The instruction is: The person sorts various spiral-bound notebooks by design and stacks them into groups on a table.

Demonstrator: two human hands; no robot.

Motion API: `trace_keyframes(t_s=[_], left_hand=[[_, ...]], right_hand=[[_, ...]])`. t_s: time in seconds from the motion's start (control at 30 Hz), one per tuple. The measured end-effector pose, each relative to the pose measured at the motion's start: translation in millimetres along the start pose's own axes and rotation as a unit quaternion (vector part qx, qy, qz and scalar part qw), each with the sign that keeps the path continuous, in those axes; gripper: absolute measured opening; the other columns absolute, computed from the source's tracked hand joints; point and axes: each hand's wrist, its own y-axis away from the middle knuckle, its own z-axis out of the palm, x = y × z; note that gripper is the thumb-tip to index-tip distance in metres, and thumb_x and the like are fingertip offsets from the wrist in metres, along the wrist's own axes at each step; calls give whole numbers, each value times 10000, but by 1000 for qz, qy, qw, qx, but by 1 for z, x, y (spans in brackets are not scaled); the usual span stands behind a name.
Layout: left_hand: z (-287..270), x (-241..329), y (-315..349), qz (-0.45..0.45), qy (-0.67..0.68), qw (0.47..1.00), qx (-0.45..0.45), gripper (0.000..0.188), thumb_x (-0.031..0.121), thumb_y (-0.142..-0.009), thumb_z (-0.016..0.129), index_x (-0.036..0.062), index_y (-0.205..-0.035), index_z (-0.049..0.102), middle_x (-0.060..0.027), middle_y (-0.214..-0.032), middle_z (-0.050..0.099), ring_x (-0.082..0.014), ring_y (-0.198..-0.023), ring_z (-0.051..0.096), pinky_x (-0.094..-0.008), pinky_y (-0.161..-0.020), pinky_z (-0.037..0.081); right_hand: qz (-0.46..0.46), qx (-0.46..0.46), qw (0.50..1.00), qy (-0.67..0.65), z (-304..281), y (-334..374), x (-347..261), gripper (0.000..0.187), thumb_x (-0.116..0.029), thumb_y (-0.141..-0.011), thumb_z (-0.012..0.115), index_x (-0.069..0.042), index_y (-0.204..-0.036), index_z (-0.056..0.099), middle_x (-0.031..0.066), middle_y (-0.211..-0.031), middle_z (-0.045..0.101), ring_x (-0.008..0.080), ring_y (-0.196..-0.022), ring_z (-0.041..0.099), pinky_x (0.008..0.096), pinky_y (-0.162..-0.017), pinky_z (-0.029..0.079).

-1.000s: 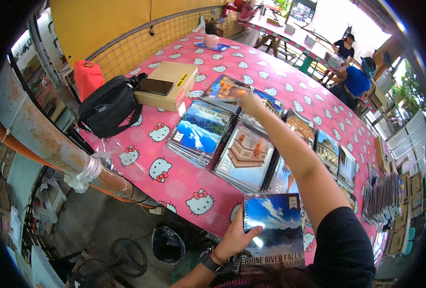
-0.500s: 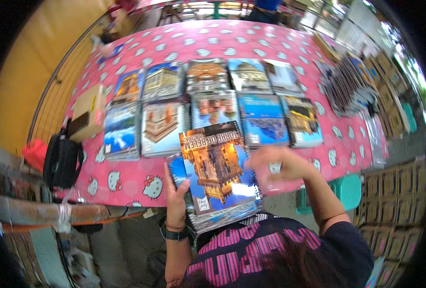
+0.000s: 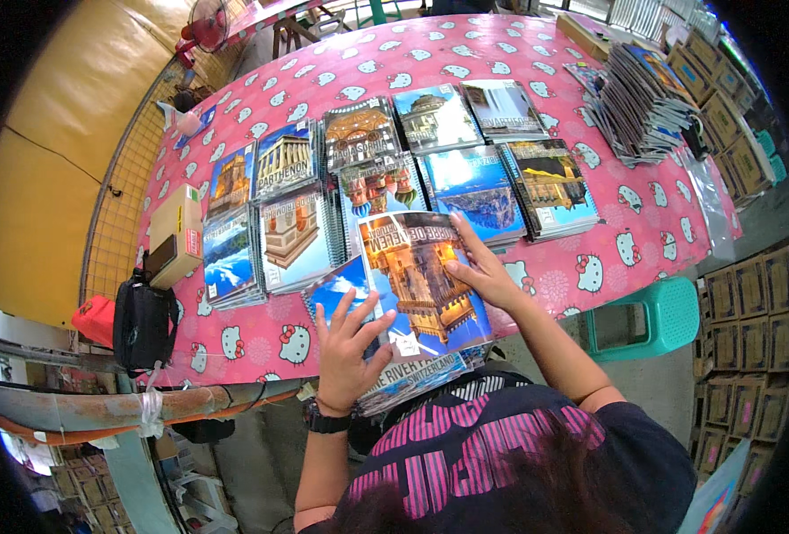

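A spiral notebook [image 3: 425, 289] with a golden-lit stone tower on its cover lies at the table's near edge, close to my body. Its right side is in my right hand [image 3: 488, 271], thumb on the cover and fingers along the edge. Below it are more notebooks, one with a blue sky cover [image 3: 345, 283] and another with a blue-and-white landscape cover [image 3: 430, 374]. My left hand [image 3: 350, 343] has its fingers spread over the left side of this pile, by the tower notebook's lower left corner. Whether its palm touches the covers is hard to tell.
Two rows of notebook piles [image 3: 287, 160] fill the middle of the pink-covered table [image 3: 261, 343]. A tall leaning notebook stack [image 3: 643, 107] stands at right. At left are a cardboard box [image 3: 176, 233] and black bag [image 3: 143, 322]. A green stool [image 3: 657, 320] and cartons [image 3: 741, 347] stand right.
My right hand has come from beside the tower notebook onto its right edge. My left hand has left the pile's left side and spread its fingers above it. The view has turned.
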Motion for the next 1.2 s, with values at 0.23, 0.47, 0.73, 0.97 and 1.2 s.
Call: trace_keyframes(t_s=[0.23, 0.47, 0.73, 0.97, 1.2], left_hand=[[32, -33, 29, -183, 404, 834, 327, 466, 411, -876, 485, 50, -1169, 493, -116, -1229, 484, -253, -1173, 422, -395, -995, 308], [68, -54, 65, -315, 753, 561, 138, 675, 617, -879, 317, 66, -1257, 409, -93, -1144, 543, -234, -1003, 560, -376, -829, 492], [74, -29, 37, -358, 706, 611, 23, 682, 631, -878, 299, 80, -1265, 410, -72, -1166, 531, -224, -1051, 522, -363, -878, 437], [107, -103, 63, -373, 722, 582, 25, 625, 562, -907, 326, 67, -1280, 407, -81, -1171, 540, -214, -1019, 549, -354, -845, 474], [94, -111, 60, -346, 750, 557, -88, 524, 538, -899, 363, 80, -1096, 527, -47, -946, 600, -202, -843, 589, -324, -705, 500]], right_hand=[[-139, -41, 968, 204, 44, 27, -20, 886, -176, -711, 691, -37, -1412, 166, 174, -1416, 272, 299, -1290, 291, 373, -1070, 205], [111, 54, 992, 27, 11, 41, 52, 864, -509, -802, 573, -36, -1401, 168, 222, -1384, 285, 286, -1275, 299, 372, -1027, 265], [263, -174, 905, -286, -1, 55, 17, 987, -694, -745, 482, -124, -1432, 62, 116, -1420, 230, 235, -1283, 279, 402, -1030, 296], [160, -157, 973, -52, 3, 40, 8, 1163, -438, -679, 687, -16, -1406, -116, 198, -1473, -16, 262, -1363, 55, 360, -1088, 134], [229, -183, 909, -295, 5, 50, -1, 1091, -356, -699, 697, -135, -1427, -85, 181, -1426, 188, 270, -1230, 359, 393, -926, 411]])
